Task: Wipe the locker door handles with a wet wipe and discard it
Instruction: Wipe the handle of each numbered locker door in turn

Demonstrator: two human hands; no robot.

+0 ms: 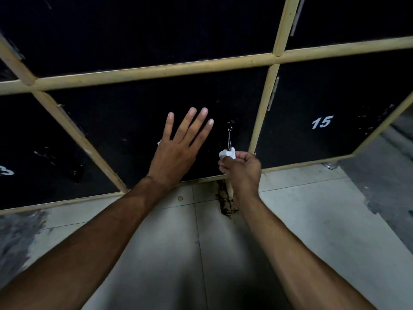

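Wet wipe (227, 152), bunched into a small white wad, was pinched in the fingertips of the right grip (242, 166) and pressed against the lower end of a thin metal handle (229, 136) on the middle locker door (125, 121).

At the far left, a neighbouring black door (44, 135) carried a white numeral cut off by the frame edge; only a "3" (6, 171) could be read. Pale wooden framing (156, 71) ran between the doors. The left grip (176, 151) was released, its fingers straight and spread, with the palm laid flat on the middle door just left of the handle. A sliver of white showed at that hand's left edge, too covered to read. The handle stood upright near the door's right side, glinting and scuffed around its mount. The right grip, a bare hand with curled fingers, was clenched on the wipe just beneath it, close to the bottom corner of the door.

Right of the next upright, a metal hinge (272, 92) sat on the edge of a black door marked "15" (321, 121) in white slanted digits. Below the lockers lay pale floor tiles (290, 209), with a dark stain (224, 198) running down from the frame between the two forearms.
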